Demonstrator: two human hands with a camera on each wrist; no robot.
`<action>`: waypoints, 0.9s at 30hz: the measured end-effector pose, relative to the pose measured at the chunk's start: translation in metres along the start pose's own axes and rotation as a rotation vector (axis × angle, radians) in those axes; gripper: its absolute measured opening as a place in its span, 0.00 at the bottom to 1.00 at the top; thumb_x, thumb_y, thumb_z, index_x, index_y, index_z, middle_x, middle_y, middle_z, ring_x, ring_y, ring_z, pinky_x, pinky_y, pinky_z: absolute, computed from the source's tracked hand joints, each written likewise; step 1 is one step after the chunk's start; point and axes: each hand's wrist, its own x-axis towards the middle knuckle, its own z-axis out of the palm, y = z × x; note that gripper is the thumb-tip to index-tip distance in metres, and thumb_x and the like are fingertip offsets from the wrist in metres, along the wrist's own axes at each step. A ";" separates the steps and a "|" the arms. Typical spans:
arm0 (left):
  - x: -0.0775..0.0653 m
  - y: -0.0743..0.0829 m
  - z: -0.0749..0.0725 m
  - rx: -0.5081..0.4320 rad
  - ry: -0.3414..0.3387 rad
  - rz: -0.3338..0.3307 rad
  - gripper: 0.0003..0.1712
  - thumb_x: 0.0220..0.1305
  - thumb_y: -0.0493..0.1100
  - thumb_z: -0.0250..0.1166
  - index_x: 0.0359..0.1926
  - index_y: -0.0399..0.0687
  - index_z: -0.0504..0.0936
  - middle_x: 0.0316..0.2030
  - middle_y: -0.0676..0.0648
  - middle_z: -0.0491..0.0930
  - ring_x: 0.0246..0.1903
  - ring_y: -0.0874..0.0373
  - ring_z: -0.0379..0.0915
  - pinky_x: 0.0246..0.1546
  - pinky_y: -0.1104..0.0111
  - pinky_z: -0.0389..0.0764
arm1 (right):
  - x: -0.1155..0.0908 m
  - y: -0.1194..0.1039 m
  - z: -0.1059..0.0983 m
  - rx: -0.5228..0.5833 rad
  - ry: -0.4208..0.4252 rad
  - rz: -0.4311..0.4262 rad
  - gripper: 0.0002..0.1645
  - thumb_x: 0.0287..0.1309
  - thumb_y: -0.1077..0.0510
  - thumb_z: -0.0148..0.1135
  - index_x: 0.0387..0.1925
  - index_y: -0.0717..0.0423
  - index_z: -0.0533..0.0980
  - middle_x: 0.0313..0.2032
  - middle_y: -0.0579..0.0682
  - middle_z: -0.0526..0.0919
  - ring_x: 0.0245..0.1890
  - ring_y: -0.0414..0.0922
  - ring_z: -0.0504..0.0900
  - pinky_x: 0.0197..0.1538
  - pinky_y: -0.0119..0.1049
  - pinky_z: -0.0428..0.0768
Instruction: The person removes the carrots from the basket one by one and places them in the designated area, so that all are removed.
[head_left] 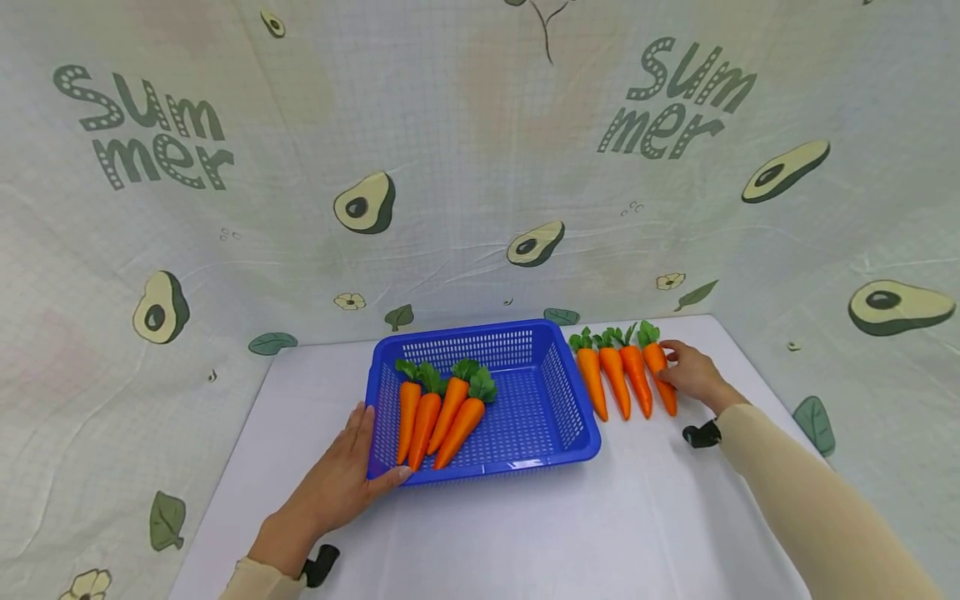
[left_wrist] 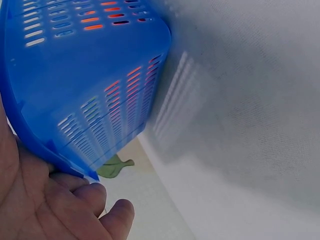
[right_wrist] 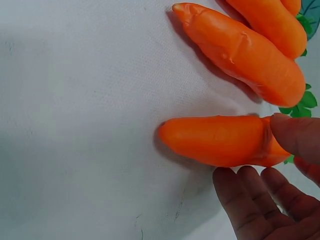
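Observation:
A blue plastic basket (head_left: 487, 472) with slotted walls holds several orange carrots (head_left: 457, 433) with green leafy tops at its left side. My left hand (head_left: 341, 467) rests on its front left corner, fingers along the left wall and thumb at the front rim. In the left wrist view, the basket's outer wall (left_wrist: 65, 75) rises beside the fingertips. My right hand (head_left: 693, 375) pinches the rightmost carrot (right_wrist: 215, 140) of a row, near its thick end, with the thumb over it and fingers along its side. That carrot lies on the table.
More carrots (head_left: 592, 383) lie side by side between the basket's right wall and my right hand. The white table (head_left: 600, 533) meets a hanging cloth (head_left: 450, 125) printed with avocados and lettering at the back and sides.

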 end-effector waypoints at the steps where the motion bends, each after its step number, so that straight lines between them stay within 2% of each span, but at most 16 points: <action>1: 0.000 0.000 0.000 0.004 0.001 0.001 0.69 0.52 0.84 0.48 0.77 0.41 0.36 0.78 0.38 0.38 0.76 0.38 0.40 0.69 0.43 0.57 | 0.000 0.000 0.000 0.002 -0.002 0.001 0.42 0.61 0.55 0.58 0.72 0.65 0.54 0.63 0.74 0.65 0.53 0.64 0.74 0.57 0.61 0.74; 10: 0.000 0.000 0.000 0.000 0.009 0.010 0.69 0.53 0.83 0.49 0.77 0.41 0.37 0.77 0.37 0.38 0.76 0.38 0.40 0.69 0.43 0.57 | -0.004 -0.001 -0.001 -0.020 0.009 -0.001 0.43 0.62 0.53 0.58 0.72 0.65 0.53 0.63 0.74 0.64 0.55 0.67 0.72 0.58 0.64 0.72; 16: -0.001 0.000 -0.001 0.006 0.022 0.014 0.69 0.53 0.83 0.49 0.77 0.39 0.38 0.77 0.37 0.38 0.75 0.37 0.42 0.70 0.43 0.56 | -0.009 -0.010 -0.003 -0.054 0.059 -0.011 0.42 0.64 0.51 0.57 0.71 0.66 0.54 0.63 0.74 0.65 0.57 0.69 0.70 0.58 0.67 0.71; 21: -0.001 0.001 -0.002 0.045 0.035 0.026 0.69 0.53 0.84 0.48 0.77 0.38 0.40 0.77 0.37 0.40 0.76 0.38 0.40 0.71 0.43 0.53 | -0.014 -0.029 -0.009 -0.072 0.156 -0.060 0.39 0.66 0.49 0.56 0.69 0.67 0.57 0.62 0.74 0.67 0.56 0.69 0.71 0.57 0.65 0.73; 27: -0.001 0.002 -0.003 0.120 0.062 0.039 0.68 0.53 0.84 0.47 0.77 0.38 0.43 0.77 0.36 0.43 0.75 0.39 0.41 0.72 0.42 0.52 | -0.026 -0.074 -0.016 -0.078 0.233 -0.150 0.38 0.66 0.49 0.58 0.67 0.67 0.61 0.60 0.72 0.70 0.55 0.68 0.73 0.56 0.64 0.74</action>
